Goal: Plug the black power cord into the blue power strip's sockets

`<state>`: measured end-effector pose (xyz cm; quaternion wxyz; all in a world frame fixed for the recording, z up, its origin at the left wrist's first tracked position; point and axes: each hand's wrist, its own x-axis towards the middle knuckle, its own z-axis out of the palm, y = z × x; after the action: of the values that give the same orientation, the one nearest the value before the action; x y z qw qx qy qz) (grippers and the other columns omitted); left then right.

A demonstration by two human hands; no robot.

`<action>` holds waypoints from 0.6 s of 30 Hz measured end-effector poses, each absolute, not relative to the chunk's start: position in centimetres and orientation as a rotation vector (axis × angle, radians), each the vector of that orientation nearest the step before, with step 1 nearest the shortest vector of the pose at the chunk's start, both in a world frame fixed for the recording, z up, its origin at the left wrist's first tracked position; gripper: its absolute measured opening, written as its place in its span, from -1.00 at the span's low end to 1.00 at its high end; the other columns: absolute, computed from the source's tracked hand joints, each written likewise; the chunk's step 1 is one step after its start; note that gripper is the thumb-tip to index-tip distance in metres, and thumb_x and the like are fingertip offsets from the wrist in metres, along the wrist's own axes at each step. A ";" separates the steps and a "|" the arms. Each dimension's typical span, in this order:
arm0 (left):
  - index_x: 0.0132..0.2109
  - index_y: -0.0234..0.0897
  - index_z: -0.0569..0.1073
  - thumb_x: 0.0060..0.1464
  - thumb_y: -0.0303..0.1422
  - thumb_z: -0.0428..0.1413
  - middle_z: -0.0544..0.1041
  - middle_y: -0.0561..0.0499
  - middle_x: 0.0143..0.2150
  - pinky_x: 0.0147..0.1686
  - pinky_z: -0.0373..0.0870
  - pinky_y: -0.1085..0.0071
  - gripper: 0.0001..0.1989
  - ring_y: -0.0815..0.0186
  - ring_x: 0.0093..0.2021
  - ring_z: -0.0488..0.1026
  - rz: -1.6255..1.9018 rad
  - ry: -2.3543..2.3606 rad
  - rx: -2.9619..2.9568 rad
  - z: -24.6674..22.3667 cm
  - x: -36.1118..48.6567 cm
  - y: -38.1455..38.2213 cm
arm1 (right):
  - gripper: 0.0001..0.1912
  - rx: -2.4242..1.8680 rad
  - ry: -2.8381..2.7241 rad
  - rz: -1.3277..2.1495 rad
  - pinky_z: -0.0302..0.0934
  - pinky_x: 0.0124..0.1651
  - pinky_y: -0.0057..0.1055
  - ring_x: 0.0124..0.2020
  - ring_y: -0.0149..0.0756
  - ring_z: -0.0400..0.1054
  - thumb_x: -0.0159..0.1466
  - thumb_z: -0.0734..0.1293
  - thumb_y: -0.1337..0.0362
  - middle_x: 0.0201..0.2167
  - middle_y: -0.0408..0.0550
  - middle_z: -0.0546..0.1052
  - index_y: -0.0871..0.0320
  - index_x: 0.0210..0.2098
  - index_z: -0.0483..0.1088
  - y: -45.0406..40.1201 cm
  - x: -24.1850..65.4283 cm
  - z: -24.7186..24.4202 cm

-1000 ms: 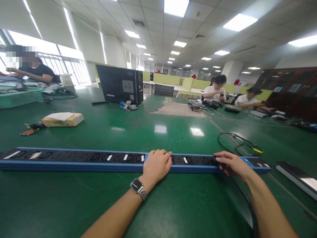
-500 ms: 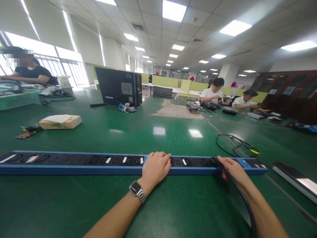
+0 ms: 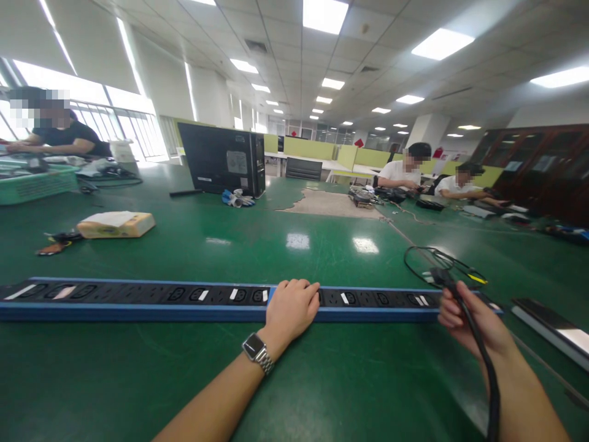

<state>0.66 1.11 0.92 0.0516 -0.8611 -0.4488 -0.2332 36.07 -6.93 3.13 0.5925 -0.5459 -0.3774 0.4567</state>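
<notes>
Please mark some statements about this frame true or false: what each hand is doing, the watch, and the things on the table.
1. The left hand rests on the long blue-and-black power strip. True.
2. The right hand has the black plug seated in a socket. False: it holds the plug clear of the sockets.
3. The watch is on the right wrist. False: it is on the left wrist.
4. The tissue pack lies beyond the power strip, toward the left. True.
5. The gloves lie on top of the computer case. False: they lie on the green table, beside the case's base.
</notes>
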 end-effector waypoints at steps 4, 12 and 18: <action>0.02 -0.15 0.49 0.27 -0.32 -0.09 0.56 -0.02 -0.14 -0.13 0.24 0.25 -0.69 0.21 -0.13 0.45 -0.707 -1.364 -2.620 1.0 0.7 1.1 | -0.53 -1.412 -0.886 0.902 -0.29 -0.61 -0.42 -0.70 -0.50 -0.39 0.22 0.12 -0.21 -0.68 -0.34 -0.22 0.04 -0.52 0.10 -7.9 39.1 3.0; 0.02 -0.15 0.49 0.27 -0.31 -0.09 0.56 -0.02 -0.13 -0.12 0.26 0.25 -0.68 0.22 -0.13 0.45 -0.699 -1.363 -2.617 0.8 0.7 1.2 | -0.59 -1.548 -0.688 1.007 -0.30 -0.62 -0.42 -0.76 -0.54 -0.25 0.18 0.24 -0.09 -0.75 -0.31 -0.11 0.06 -0.56 0.11 -7.7 41.5 1.8; 0.04 -0.15 0.48 0.27 -0.31 -0.09 0.56 -0.01 -0.11 -0.12 0.26 0.24 -0.68 0.21 -0.13 0.45 -0.706 -1.366 -2.613 0.7 0.7 1.3 | -0.59 -1.651 -0.750 1.061 -0.25 -0.62 -0.40 -0.76 -0.52 -0.23 0.19 0.21 -0.08 -0.76 -0.31 -0.11 0.06 -0.59 0.12 -7.2 41.8 0.9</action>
<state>0.73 1.26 0.73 0.0548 -0.8606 -0.4497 -0.2326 41.83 -7.20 0.95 0.4971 -0.6819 -0.3095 0.4383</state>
